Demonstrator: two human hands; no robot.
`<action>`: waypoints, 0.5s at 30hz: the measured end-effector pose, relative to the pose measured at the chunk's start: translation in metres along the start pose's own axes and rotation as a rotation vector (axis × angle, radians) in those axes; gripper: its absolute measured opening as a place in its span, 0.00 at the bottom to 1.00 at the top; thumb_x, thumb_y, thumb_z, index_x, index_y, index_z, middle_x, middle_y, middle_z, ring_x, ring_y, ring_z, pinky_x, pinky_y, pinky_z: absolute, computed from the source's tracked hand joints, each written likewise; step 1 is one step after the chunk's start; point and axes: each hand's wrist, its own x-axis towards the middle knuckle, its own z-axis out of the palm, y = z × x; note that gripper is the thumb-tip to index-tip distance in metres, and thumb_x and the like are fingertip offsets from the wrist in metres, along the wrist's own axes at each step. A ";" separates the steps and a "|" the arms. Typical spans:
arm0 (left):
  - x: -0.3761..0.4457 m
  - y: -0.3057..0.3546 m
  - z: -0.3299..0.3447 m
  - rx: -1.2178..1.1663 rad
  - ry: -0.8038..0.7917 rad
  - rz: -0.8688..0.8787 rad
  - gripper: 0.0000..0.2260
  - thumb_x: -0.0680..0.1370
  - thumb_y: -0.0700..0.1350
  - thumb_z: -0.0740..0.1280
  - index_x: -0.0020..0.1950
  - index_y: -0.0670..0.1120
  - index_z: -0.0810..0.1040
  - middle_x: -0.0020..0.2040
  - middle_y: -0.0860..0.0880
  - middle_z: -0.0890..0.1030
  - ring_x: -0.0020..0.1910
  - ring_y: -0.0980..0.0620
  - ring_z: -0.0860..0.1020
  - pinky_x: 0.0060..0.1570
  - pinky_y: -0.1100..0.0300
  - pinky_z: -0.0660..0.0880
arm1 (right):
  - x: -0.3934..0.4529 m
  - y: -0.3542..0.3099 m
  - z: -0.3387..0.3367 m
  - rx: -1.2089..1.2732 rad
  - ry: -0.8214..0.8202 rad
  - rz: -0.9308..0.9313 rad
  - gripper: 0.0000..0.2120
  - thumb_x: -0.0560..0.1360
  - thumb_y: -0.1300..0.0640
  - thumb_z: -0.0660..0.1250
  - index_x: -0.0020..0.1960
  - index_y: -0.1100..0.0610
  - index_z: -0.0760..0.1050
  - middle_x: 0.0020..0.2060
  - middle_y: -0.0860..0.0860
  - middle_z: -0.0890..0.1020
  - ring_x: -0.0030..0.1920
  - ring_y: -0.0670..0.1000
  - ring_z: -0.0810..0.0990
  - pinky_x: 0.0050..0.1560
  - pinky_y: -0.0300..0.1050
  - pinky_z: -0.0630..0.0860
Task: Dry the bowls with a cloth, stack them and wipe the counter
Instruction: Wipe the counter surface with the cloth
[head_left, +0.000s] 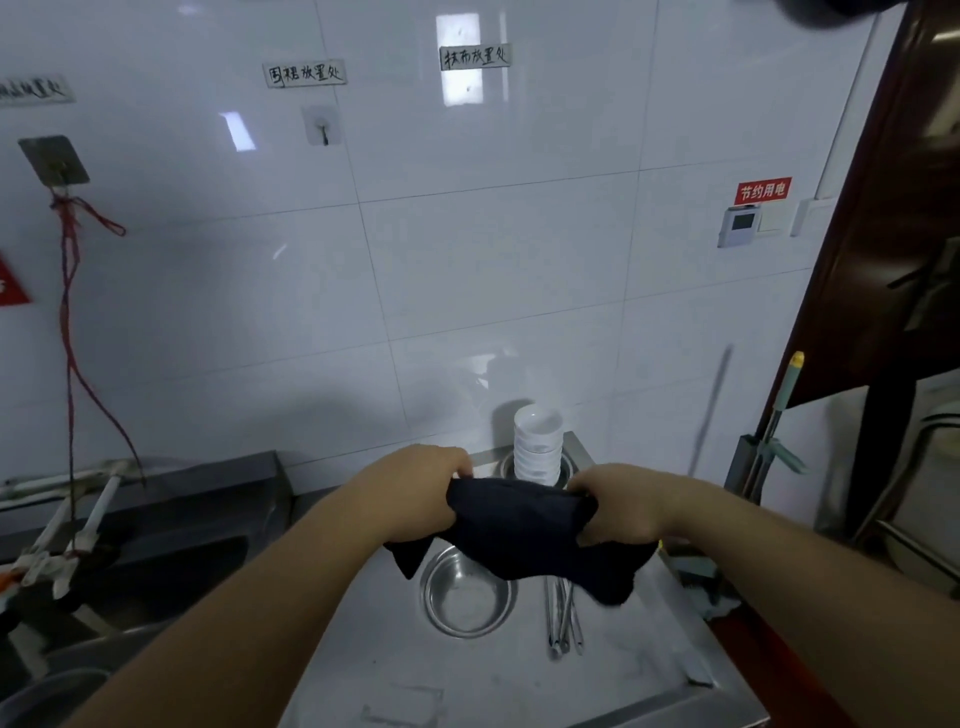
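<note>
a metal bowl (467, 592) sat on the steel counter (467, 686), under the dark cloth (530, 540). the left hand (415, 493) and right hand (618, 506) each gripped an end. behind, the tall white bowl stack (538, 447) might tip if the cloth bumped it.

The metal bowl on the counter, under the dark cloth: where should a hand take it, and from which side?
Probably at the near-left rim of the metal bowl, coming from above on the person's left. It sits upright and open, so a thumb can hook inside the thin lip. The far rim is hidden under the dark cloth, and the metal utensils lie close along its right side.
</note>
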 end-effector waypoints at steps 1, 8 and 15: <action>0.003 0.002 0.002 0.045 -0.008 -0.006 0.10 0.77 0.46 0.67 0.57 0.55 0.78 0.51 0.55 0.82 0.48 0.53 0.79 0.40 0.61 0.70 | 0.001 0.005 -0.002 -0.013 0.060 -0.004 0.19 0.70 0.44 0.75 0.57 0.50 0.78 0.49 0.48 0.82 0.50 0.52 0.81 0.53 0.51 0.79; 0.013 0.004 0.010 0.053 -0.015 -0.030 0.07 0.75 0.56 0.72 0.46 0.58 0.75 0.43 0.57 0.78 0.41 0.58 0.77 0.38 0.61 0.69 | 0.004 0.048 -0.020 -0.007 0.238 -0.101 0.16 0.71 0.38 0.75 0.41 0.46 0.72 0.39 0.44 0.78 0.41 0.44 0.76 0.39 0.42 0.71; 0.017 0.006 0.014 -0.065 -0.010 -0.070 0.13 0.78 0.63 0.70 0.49 0.55 0.80 0.45 0.55 0.80 0.44 0.56 0.79 0.42 0.59 0.75 | 0.005 0.076 -0.036 -0.015 0.279 -0.184 0.09 0.76 0.49 0.75 0.47 0.49 0.76 0.38 0.43 0.78 0.41 0.44 0.75 0.39 0.39 0.70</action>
